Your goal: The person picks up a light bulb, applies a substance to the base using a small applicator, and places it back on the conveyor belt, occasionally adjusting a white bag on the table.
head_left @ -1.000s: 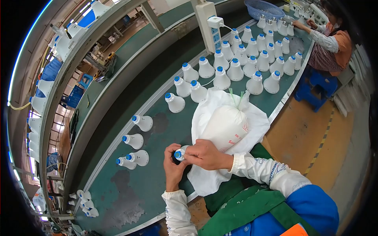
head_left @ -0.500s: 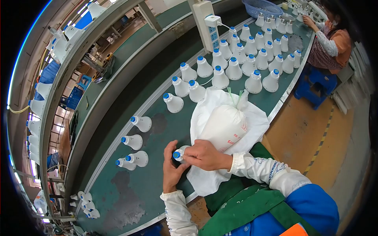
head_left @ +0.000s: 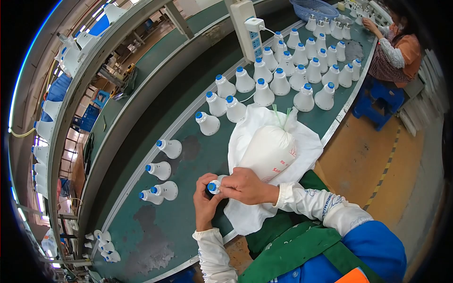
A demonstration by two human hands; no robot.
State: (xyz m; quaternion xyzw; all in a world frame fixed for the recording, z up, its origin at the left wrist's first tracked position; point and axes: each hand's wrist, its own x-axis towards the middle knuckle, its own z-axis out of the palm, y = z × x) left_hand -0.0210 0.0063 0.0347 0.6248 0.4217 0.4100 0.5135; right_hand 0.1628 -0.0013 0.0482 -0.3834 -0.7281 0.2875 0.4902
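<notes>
Between my two hands stands a white bulb housing (head_left: 213, 187) with a blue top, its lower part mostly hidden behind my fingers. My left hand (head_left: 205, 200) curls round its left side, with the thumb across the front. My right hand (head_left: 246, 187) is closed, its fingertips pinched at the neck just below the blue top; any small part in that pinch is hidden. Just beyond my right hand, a full white plastic bag (head_left: 270, 150) with red print lies on a white cloth (head_left: 245, 217). Similar blue-topped bulb housings (head_left: 167, 190) stand to the left on the green bench.
Many more bulb housings (head_left: 279, 85) crowd the far bench. A white post with a power strip (head_left: 255, 40) rises at the bench's back edge. A blue basket (head_left: 314, 8) sits at the far end. At upper right, another person (head_left: 401, 52) works beside a blue stool (head_left: 379, 104).
My left index finger and the other fingers have drawn in closer round the bulb housing's top. My right hand has hardly moved.
</notes>
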